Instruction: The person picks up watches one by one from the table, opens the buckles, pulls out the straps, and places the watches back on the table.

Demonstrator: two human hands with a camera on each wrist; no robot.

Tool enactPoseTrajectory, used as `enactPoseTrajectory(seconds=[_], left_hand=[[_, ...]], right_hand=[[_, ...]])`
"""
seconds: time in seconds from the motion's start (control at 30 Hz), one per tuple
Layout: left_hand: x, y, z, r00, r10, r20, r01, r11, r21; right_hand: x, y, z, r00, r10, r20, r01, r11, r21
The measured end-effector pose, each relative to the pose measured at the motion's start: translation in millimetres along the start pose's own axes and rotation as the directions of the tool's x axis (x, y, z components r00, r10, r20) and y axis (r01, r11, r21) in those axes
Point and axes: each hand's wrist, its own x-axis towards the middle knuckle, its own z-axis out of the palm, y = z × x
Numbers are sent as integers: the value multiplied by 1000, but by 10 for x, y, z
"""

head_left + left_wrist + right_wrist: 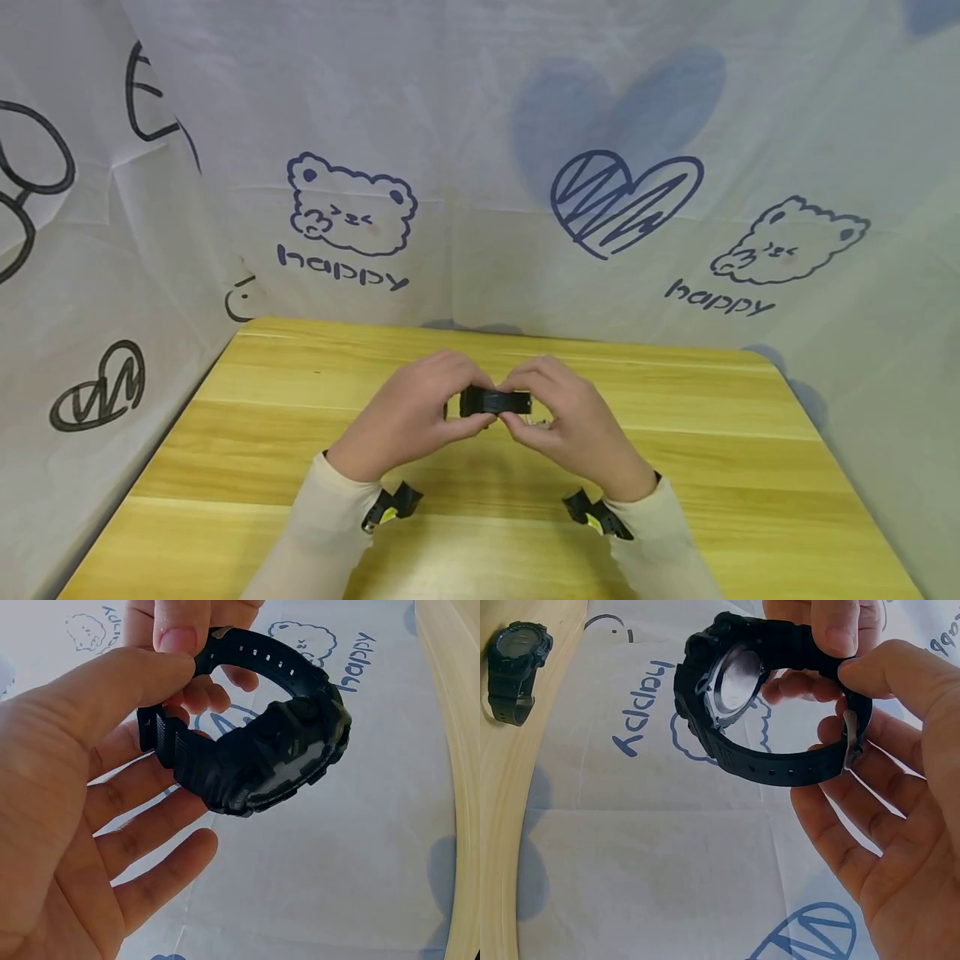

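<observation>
head: pinching black watch (489, 403) above bench (495, 508) with left grip (412, 408) and right grip (581, 421) | left wrist: holding by strap (262, 649) only, reads as keeping case (289, 754) unobstructed | right wrist: pinching near buckle (851, 736), hard to tell if fastened; second watch (516, 664) laid apart on bench

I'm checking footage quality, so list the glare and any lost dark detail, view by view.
Head: pale sheen on the table near the bottom edge, the watch mostly a dark shape; left wrist: greyish glare on the watch face, dim detail around it; right wrist: bright reflection on the metal case back.
</observation>
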Motion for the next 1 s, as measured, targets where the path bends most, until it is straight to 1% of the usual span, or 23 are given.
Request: enactPoseTrajectory(seconds=[0.17,0.43,0.6,0.7,0.87,1.0], left_hand=[[0,5,1,1000,26,-18,-25,999,34],[1,-3,-4,999,26,-28,-24,998,50],[8,-4,-1,999,33,-40,-31,998,50],[6,-6,-3,998,35,-43,-33,999,36],[4,-1,-13,998,35,-48,-34,999,23],[-5,-1,-23,998,34,-49,-33,999,19]], right_hand=[[-1,0,-1,1000,3,5,-3,1000,-14],[1,0,-25,999,33,1,-33,998,-49],[-1,-1,-29,999,47,11,-46,998,-34],[-5,6,-29,999,51,15,-51,999,-20],[-7,3,-42,999,43,15,-42,999,-14],[-10,3,-43,1000,16,-7,-16,1000,-22]])
